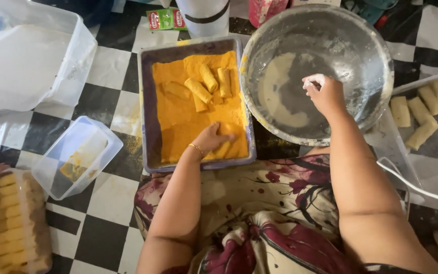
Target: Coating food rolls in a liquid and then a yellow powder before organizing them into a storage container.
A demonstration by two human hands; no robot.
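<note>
Breadcrumb tray under left hand pressing roll.

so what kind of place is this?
Likely a home kitchen floor used for food prep: checkered tile floor, a tray of orange breadcrumbs with coated rolls, and a metal batter bowl.

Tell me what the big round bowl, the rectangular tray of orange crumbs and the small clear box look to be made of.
Big round grey bowl: likely metal, dull brushed sheen, smeared with pale batter. Rectangular grey-purple tray: probably plastic or coated metal; matte, thin walls, hard to tell. Small clear lidded box: plastic, translucent with soft rounded corners. The right hand is in the bowl; the left hand presses a roll into the crumbs.
</note>
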